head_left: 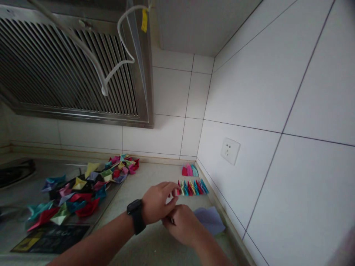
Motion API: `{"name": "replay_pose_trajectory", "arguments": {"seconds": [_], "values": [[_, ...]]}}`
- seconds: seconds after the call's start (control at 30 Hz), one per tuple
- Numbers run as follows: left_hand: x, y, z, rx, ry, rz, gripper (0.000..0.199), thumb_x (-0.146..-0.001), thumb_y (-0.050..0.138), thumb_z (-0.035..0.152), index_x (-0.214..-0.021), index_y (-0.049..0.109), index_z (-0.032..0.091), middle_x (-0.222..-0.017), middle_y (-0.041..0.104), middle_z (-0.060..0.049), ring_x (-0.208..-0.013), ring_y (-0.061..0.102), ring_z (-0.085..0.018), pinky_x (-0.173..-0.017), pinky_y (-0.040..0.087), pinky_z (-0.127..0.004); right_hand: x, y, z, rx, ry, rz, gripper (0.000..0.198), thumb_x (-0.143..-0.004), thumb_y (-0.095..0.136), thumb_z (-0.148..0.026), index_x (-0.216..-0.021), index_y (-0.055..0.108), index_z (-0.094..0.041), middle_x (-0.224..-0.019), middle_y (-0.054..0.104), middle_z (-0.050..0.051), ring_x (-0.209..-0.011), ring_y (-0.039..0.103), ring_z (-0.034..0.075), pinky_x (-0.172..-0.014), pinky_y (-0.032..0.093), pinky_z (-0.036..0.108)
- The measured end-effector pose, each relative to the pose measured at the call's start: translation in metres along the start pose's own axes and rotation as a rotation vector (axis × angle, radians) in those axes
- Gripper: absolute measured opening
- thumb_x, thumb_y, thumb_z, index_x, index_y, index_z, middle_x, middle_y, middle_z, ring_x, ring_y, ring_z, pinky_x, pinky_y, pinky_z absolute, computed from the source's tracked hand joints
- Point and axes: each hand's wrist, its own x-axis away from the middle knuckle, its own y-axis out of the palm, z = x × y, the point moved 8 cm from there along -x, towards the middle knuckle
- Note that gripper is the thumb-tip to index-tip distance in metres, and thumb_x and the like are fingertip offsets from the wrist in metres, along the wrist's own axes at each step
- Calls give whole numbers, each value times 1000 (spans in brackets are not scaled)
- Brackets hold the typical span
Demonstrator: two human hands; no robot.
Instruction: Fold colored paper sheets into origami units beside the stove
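My left hand (pixel 158 202), with a black watch on the wrist, reaches to the left end of a row of small folded paper pieces (pixel 192 187) in several colours. Its thumb and index finger curl round a small reddish folded paper piece (pixel 176 192) at that end. Just below and to the right, my right hand (pixel 181 223) is closed with its fingers curled under; whatever they hold is hidden. Beside the right hand a lavender sheet of paper (pixel 211 220) lies on the counter, partly covered by that hand. Behind the row sits a smaller group of red, pink and teal folded pieces (pixel 190 170).
Many folded paper boats (pixel 79 184) in mixed colours cover the stove (pixel 16 207) on the left. A metal range hood (pixel 83 74) hangs above, with a white cable (pixel 122 35) dangling. A tiled wall with a socket (pixel 230 150) bounds the counter (pixel 155 171) on the right.
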Motion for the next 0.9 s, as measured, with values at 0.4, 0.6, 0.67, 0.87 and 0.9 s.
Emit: {"name": "replay_pose_trajectory", "arguments": {"seconds": [0.4, 0.6, 0.67, 0.87, 0.9], "values": [[76, 12, -93, -174, -234, -177, 23, -85, 42, 28, -100, 60, 28, -84, 63, 0, -76, 57, -15, -69, 39, -26, 2, -20, 5, 31, -31, 101, 36, -90, 43, -33, -67, 56, -8, -59, 44, -2, -58, 31, 2, -59, 13, 18], [81, 9, -99, -138, -187, -220, 26, -85, 43, 32, -102, 62, 26, -85, 65, -1, -77, 58, -15, -70, 39, -25, 4, -28, 17, -51, 23, 158, 44, -92, 36, -39, -70, 58, -8, -62, 49, 1, -61, 39, 3, -61, 22, 15], [84, 8, -102, -133, -166, -240, 26, -85, 44, 32, -101, 63, 26, -86, 65, -1, -77, 59, -15, -70, 40, -25, 4, -27, 20, -67, 48, 177, 46, -93, 33, -40, -73, 60, -8, -64, 52, 3, -61, 40, 4, -62, 25, 15], [86, 7, -114, -173, -191, -273, 27, -84, 45, 36, -99, 66, 27, -87, 68, -1, -79, 61, -17, -69, 41, -26, 2, -25, 9, 43, 35, 235, 47, -94, 31, -41, -72, 58, -9, -67, 54, 5, -65, 43, 6, -65, 28, 17], [86, 7, -116, -176, -205, -275, 27, -83, 46, 37, -99, 66, 27, -87, 68, -1, -79, 61, -17, -67, 41, -25, 1, -24, 5, 73, 20, 233, 46, -94, 31, -40, -70, 57, -10, -66, 54, 5, -65, 43, 6, -65, 28, 17]]}}
